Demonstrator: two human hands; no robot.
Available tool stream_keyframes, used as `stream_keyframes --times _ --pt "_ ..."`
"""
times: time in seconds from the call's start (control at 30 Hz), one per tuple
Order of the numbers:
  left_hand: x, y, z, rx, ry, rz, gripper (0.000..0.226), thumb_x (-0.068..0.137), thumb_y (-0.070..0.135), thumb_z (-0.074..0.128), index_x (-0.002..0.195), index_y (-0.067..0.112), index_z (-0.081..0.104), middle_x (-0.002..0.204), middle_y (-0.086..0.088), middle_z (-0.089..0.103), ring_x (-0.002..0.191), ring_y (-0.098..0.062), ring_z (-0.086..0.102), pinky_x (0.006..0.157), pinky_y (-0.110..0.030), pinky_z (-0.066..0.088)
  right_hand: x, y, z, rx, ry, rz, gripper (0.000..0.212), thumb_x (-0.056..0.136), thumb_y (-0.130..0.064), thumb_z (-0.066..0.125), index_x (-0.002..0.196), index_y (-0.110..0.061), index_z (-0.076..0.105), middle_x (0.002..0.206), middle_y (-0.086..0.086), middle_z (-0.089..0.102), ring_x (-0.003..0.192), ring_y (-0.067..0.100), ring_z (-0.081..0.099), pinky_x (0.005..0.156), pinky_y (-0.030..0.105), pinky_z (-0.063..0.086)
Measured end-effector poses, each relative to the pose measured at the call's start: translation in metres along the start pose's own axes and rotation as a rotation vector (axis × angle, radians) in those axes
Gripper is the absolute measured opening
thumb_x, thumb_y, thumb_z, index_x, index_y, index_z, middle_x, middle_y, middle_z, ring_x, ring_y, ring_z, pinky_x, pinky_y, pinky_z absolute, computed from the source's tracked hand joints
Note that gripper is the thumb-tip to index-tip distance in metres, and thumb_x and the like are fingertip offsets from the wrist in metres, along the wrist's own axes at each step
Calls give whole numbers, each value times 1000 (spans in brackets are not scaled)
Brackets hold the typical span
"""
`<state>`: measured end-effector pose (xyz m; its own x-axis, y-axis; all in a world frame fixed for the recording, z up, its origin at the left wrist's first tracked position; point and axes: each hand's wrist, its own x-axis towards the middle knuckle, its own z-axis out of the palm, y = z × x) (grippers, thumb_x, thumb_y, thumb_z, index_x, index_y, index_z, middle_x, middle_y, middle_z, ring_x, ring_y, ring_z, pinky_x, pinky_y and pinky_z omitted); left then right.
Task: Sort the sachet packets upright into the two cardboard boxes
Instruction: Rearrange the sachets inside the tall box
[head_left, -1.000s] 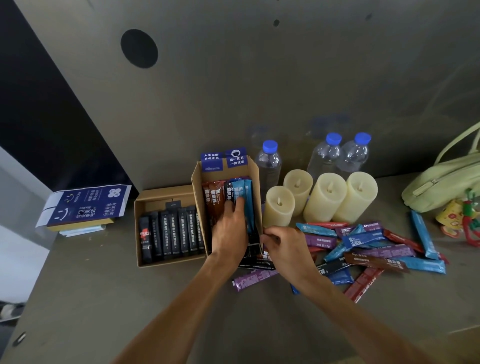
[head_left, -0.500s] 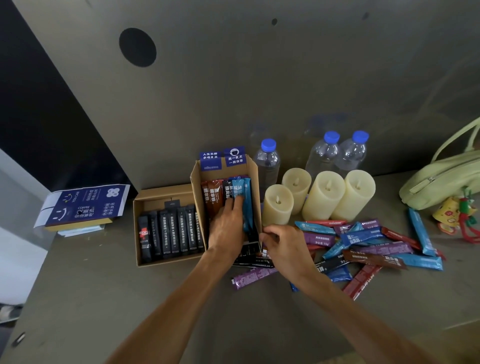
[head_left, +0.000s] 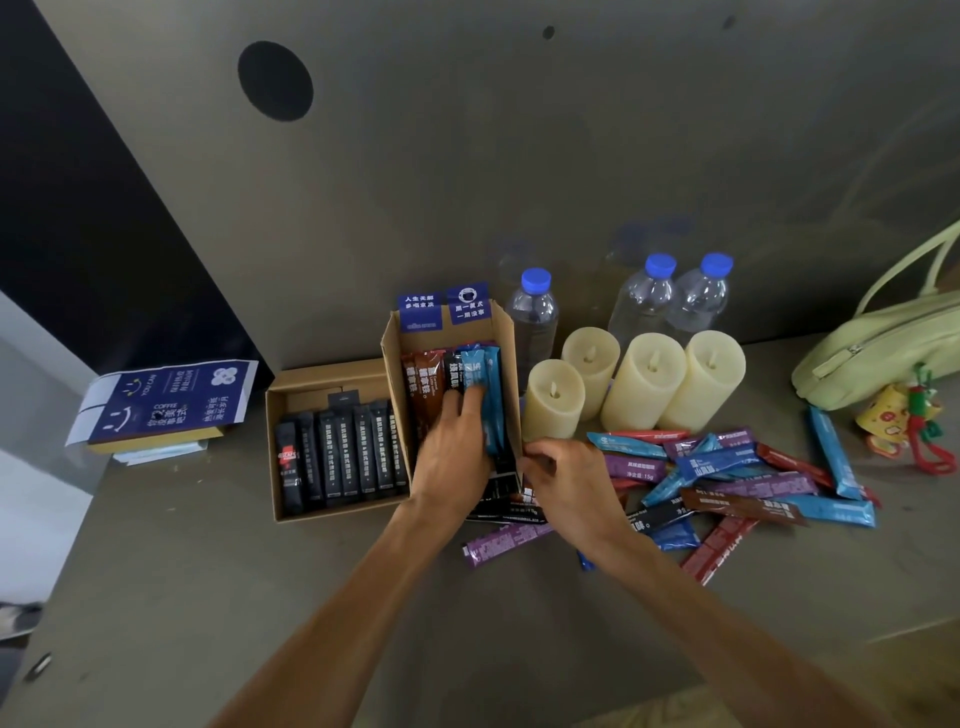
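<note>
Two cardboard boxes stand side by side on the grey table. The left box (head_left: 275, 415) holds a row of several black sachets (head_left: 343, 452). The taller right box (head_left: 506, 338) holds brown, black and blue sachets (head_left: 431, 374) standing upright. My left hand (head_left: 454, 447) reaches into the right box, fingers pressing against the blue sachets. My right hand (head_left: 566, 483) is at that box's front right corner, its curled fingers touching the edge; what it pinches is hidden. A loose pile of blue, purple, red and brown sachets (head_left: 737, 478) lies to the right, with one purple sachet (head_left: 504, 540) under my wrists.
Three cream candles (head_left: 644, 384) and three blue-capped water bottles (head_left: 535, 322) stand behind the pile. A green handbag (head_left: 883, 353) with a red and yellow charm (head_left: 904, 421) sits at far right. A blue printed box lid (head_left: 166, 405) lies at far left near the table edge.
My left hand has slid slightly deeper against the blue sachets in the right box. My right hand stays at the box's front corner.
</note>
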<state>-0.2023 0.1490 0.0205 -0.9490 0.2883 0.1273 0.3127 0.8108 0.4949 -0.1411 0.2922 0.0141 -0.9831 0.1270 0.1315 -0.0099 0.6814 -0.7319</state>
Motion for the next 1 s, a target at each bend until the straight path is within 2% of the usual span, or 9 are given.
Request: stream_keyframes --times 0.1,0.17,0.33,0.43,0.6,0.7,0.8,0.87,1.0 --pt "-20 -1 -11 -88 49 37 51 91 4 60 135 20 39 126 -3 48 99 -24 64 77 -38 59 -8 2 -3 -7 -2 7 11 93 -12 66 96 -11 77 84 -7 73 70 -1 59 66 4 40" --pt "-40 -7 -15 -133 77 76 35 94 8 58 126 19 48 119 2 50 93 -17 64 73 -34 59 -16 6 -7 -25 8 35 14 92 -11 67 103 -12 77 92 -4 75 79 0 60 72 6 39" --pt "-99 -34 -1 -140 55 46 15 91 16 66 104 22 62 101 12 55 71 -9 60 59 -35 55 -44 30 -12 -8 19 93 12 89 -6 69 92 -15 76 77 -15 67 58 -6 59 66 18 48" --pt "-121 -41 16 -95 -18 -43 9 92 26 65 101 27 64 100 11 58 75 -14 63 63 -36 55 -59 40 -10 -2 -7 114 10 89 -9 71 90 -18 75 82 -18 68 66 -6 64 66 19 54" --pt "-126 -33 30 -65 -17 -128 19 97 27 56 113 25 65 107 5 60 85 -23 66 70 -38 55 -75 41 -1 -42 -36 79 9 90 -10 69 92 -17 74 85 -18 66 69 -4 61 68 9 45" --pt "-124 -31 37 -10 -40 -69 36 96 21 53 131 29 56 106 0 59 88 -26 64 70 -41 55 -71 36 8 -94 5 43 17 89 -11 69 105 -15 75 95 -7 73 75 1 62 74 16 47" --pt "-127 -28 42 58 -87 -30 36 98 23 50 132 33 55 96 0 54 86 -24 62 70 -37 51 -62 32 18 -173 -73 14 24 91 -17 65 115 -20 69 100 -1 73 86 19 69 76 35 57" --pt "-131 -28 42 72 -94 -25 36 98 24 51 132 35 55 95 1 53 85 -21 62 69 -34 51 -61 30 23 -290 -131 3 21 94 -22 61 115 -22 66 103 0 72 91 24 69 75 43 58" --pt "-143 -30 39 0 -123 -24 33 97 28 53 129 33 58 99 3 54 86 -18 62 69 -28 48 -69 34 27 -363 -141 -34 12 96 -22 58 104 -24 66 96 -3 72 84 23 70 67 42 57"
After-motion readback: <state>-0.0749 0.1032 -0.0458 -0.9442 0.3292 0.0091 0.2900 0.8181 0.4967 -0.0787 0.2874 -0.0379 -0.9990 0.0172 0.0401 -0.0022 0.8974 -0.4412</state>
